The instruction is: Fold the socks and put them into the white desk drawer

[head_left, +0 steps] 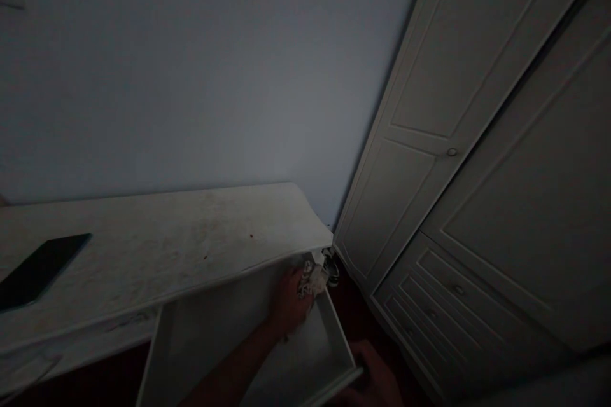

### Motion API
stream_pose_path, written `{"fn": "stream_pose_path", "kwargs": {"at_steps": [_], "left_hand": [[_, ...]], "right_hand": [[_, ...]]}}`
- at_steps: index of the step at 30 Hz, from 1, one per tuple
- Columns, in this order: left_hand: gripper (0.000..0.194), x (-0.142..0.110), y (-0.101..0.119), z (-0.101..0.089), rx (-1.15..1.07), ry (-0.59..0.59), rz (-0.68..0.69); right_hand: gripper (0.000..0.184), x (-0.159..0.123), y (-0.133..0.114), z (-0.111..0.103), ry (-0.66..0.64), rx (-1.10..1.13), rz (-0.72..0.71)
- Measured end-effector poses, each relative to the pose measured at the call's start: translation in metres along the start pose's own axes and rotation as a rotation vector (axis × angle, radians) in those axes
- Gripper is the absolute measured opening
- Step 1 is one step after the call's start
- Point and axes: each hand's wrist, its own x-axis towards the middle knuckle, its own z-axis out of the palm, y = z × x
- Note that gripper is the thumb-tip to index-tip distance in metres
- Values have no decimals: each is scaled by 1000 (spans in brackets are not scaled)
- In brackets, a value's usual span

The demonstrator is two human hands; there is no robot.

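Patterned cloth [316, 281] is bunched in the left hand [288, 300], which seems to grasp it against the right side of the drawer [340, 329], near the desktop's [229, 219] corner. So far, the drawer is pulled out and the cloth is in hand; the cloth is not released and the drawer is not closed. The right hand [377, 376] is by the drawer's front corner, though in this dim light I cannot tell whether it grips.
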Motion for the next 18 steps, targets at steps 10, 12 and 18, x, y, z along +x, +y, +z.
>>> {"fn": "stream_pose_path", "kwargs": {"at_steps": [10,12,18], "left_hand": [[35,-49,8,-19,183,-819,444],[38,-56,7,-46,205,-876,417],[45,-134,3,-147,455,-636,220]], "right_hand": [[55,-2,4,3,57,17,-64],[55,-3,5,4,73,27,-52],[63,3,34,0,106,-85,-154]]}}
